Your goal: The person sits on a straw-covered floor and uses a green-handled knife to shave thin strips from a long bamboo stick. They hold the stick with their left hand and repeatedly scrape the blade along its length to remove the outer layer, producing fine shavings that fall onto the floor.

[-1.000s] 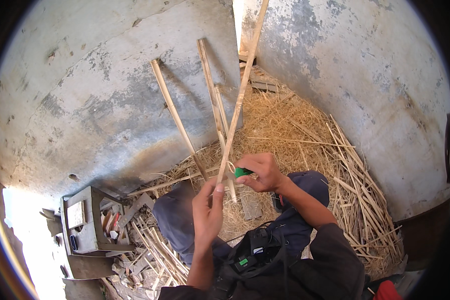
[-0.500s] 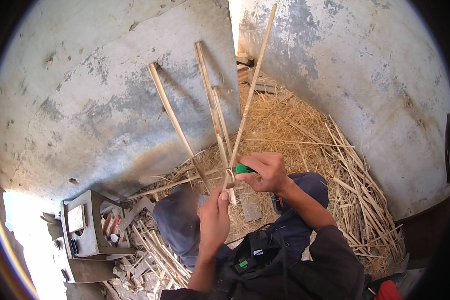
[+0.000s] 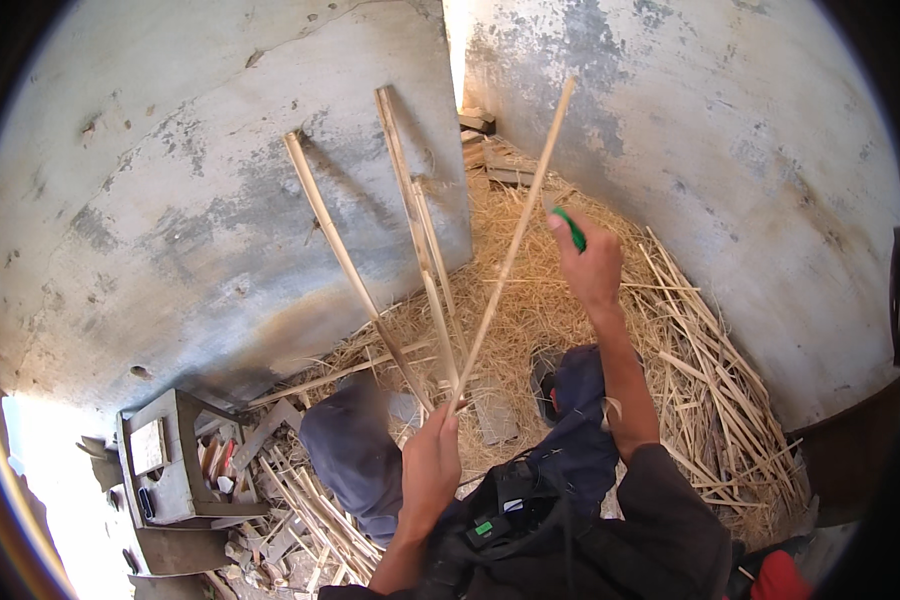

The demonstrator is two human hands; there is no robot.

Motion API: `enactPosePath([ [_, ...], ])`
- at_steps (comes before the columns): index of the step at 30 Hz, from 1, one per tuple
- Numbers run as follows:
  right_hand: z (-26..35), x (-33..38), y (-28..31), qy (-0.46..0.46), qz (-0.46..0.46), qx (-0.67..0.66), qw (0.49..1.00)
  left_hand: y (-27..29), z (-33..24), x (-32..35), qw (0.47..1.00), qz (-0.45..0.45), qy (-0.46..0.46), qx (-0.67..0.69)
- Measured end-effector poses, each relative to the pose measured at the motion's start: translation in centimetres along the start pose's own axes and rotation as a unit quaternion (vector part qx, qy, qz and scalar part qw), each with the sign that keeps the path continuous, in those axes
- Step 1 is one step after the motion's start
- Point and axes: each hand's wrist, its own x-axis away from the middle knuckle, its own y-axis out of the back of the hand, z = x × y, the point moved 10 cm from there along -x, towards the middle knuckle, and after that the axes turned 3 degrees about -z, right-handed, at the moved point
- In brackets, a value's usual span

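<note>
Stick [image 3: 517,237]: one long, pale, slender length, held before the person and slanting up and away to the right. Its lower end is in the left hand [image 3: 430,465]; its upper end stands free in front of the right wall [image 3: 690,150].

Left hand: closed about the stick's lower end, between the knees, thumb laid along the near side. Some of the fingers are hidden behind the stick and cannot be assessed.

Right hand [image 3: 594,268]: raised to the right of the stick and apart from it, fingers curled round a green tool [image 3: 574,231]. The tool's upper end points toward the stick and lies just beside it; the shape of that end is too small to tell. A pale curl [image 3: 613,413] lies against the right forearm.

Surroundings: three poles [image 3: 342,255] lean near the left wall [image 3: 190,250], their lower ends running down toward the left hand. Straw-like litter [image 3: 515,215] covers the floor in the corner where the walls converge. Loose strips [image 3: 715,385] are heaped along the foot of the right wall; further strips [image 3: 310,510] lie beside the left knee [image 3: 345,455]. At far left stands a worn grey wooden frame [image 3: 177,470], with mixed small pieces lying within it. A black bag [image 3: 500,515] sits at the person's lap. A red item [image 3: 780,578] shows at the lower right edge; its kind cannot be determined.
</note>
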Motion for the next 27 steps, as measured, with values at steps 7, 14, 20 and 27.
enactPosePath([
  [7,-1.5,3.6,-2.3,0.009,0.085,-0.157,0.984,-0.2,3.1,0.0,0.993,0.026,0.028,0.115],
  [14,8.1,8.6,-3.7,0.222,0.193,-0.218,0.93,-0.2,2.3,-0.8,0.949,0.082,0.09,0.29],
  [20,11.6,11.5,-3.7,0.322,0.191,-0.197,0.906,0.2,1.8,-1.4,0.963,0.041,0.062,0.259],
  [27,11.7,11.2,-3.3,0.302,0.173,-0.165,0.923,1.1,1.4,-1.8,0.982,-0.066,0.003,0.177],
])
